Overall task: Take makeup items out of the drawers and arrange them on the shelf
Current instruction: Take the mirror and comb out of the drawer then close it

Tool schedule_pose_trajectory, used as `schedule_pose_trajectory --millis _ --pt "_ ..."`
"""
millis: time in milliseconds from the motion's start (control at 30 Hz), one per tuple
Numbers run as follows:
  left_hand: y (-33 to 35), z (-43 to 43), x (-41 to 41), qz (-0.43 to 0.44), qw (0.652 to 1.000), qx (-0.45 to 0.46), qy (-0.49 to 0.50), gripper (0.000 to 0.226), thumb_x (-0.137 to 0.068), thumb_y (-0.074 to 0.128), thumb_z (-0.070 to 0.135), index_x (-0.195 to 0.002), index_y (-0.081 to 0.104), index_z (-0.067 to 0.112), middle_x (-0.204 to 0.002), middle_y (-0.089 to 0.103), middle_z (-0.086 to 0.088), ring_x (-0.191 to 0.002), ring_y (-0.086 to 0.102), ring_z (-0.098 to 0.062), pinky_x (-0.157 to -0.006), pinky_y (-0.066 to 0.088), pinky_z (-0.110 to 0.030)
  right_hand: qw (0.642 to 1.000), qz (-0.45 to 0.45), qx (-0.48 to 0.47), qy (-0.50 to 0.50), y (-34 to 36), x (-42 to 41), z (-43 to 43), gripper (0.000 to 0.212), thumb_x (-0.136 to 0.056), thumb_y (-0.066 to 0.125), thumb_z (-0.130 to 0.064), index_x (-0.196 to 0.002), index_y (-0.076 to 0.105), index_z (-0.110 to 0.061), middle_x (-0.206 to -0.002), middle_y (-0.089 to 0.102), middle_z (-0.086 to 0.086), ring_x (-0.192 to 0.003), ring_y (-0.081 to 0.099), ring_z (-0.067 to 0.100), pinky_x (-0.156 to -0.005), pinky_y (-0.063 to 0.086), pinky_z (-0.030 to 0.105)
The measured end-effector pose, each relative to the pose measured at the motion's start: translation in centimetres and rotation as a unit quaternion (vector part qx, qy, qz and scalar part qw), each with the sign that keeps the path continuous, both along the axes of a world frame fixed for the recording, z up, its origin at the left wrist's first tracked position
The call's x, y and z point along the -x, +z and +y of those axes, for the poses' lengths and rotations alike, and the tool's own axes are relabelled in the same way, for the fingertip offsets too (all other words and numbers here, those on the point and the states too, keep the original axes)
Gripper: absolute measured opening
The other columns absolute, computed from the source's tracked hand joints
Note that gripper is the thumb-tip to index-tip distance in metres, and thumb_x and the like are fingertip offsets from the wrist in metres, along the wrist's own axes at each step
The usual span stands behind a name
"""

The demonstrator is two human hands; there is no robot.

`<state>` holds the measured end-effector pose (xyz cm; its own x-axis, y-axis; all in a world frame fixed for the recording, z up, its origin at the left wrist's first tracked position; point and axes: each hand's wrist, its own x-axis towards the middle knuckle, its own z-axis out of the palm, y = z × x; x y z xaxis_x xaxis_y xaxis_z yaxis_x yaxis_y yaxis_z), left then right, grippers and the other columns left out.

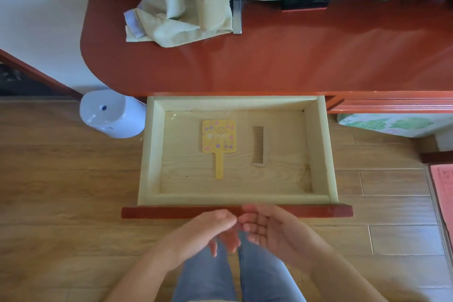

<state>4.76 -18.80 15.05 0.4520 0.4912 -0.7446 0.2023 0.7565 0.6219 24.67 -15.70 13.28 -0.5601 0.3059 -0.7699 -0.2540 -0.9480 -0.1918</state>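
Note:
A pale wooden drawer (150,149) with a red front stands pulled out from the red dresser. Inside lie a yellow hand mirror (219,140) with a flower pattern, handle toward me, and a brown comb (259,146) to its right. My left hand (208,233) and my right hand (272,230) hover just in front of the drawer's red front, fingers apart and nearly touching each other. Neither hand holds anything.
The red dresser top (294,56) stretches behind the drawer, with a light green cloth (186,14) draped over its back left. A white round bin (112,115) stands on the wood floor left of the drawer. A patterned box (397,125) sits at the right.

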Motion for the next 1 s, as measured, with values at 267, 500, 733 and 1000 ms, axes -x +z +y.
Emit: schedule_pose_trajectory --millis 267,500,733,1000 --pt "-6.9 8.1 0.6 0.288 0.919 -0.135 0.234 0.016 -0.088 0.059 0.030 -0.094 0.061 0.016 -0.088 0.063 0.000 -0.071 0.058 -0.013 -0.056 0.040 -0.019 0.915 -0.317 -0.248 0.029 -3.7 1.8 9.7 0.013 -0.092 0.049 -0.006 -0.098 0.060 -0.009 -0.083 0.066 0.007 -0.067 0.060 0.013 -0.064 0.051 0.025" --pt "-11.5 8.5 -0.9 0.542 0.825 -0.158 0.009 0.041 -0.081 0.062 0.054 -0.086 0.056 0.013 -0.084 0.062 -0.002 -0.081 0.062 -0.023 -0.058 0.038 -0.029 0.711 -0.572 -0.317 0.260 -8.2 2.6 10.5 0.040 -0.086 0.062 -0.034 -0.110 0.044 -0.007 -0.109 0.057 0.011 -0.092 0.056 0.029 -0.066 0.039 0.031" --pt "-12.1 9.3 -1.5 0.566 0.808 -0.156 -0.037 0.035 -0.085 0.060 0.043 -0.093 0.066 0.009 -0.091 0.068 -0.008 -0.087 0.064 -0.027 -0.062 0.040 -0.031 0.646 -0.619 -0.307 0.324 -8.4 3.2 10.8 0.057 -0.082 0.065 -0.041 -0.116 0.040 -0.002 -0.117 0.056 0.014 -0.106 0.058 0.035 -0.066 0.038 0.032" --pt "-11.6 10.1 -3.1 0.575 0.811 -0.109 -0.001 0.031 -0.082 0.059 0.030 -0.098 0.060 0.003 -0.098 0.064 -0.012 -0.092 0.062 -0.030 -0.063 0.039 -0.031 0.690 -0.612 -0.280 0.265 -8.4 3.3 10.6 0.047 -0.082 0.067 -0.033 -0.108 0.039 -0.007 -0.106 0.061 0.013 -0.094 0.061 0.035 -0.062 0.041 0.032"
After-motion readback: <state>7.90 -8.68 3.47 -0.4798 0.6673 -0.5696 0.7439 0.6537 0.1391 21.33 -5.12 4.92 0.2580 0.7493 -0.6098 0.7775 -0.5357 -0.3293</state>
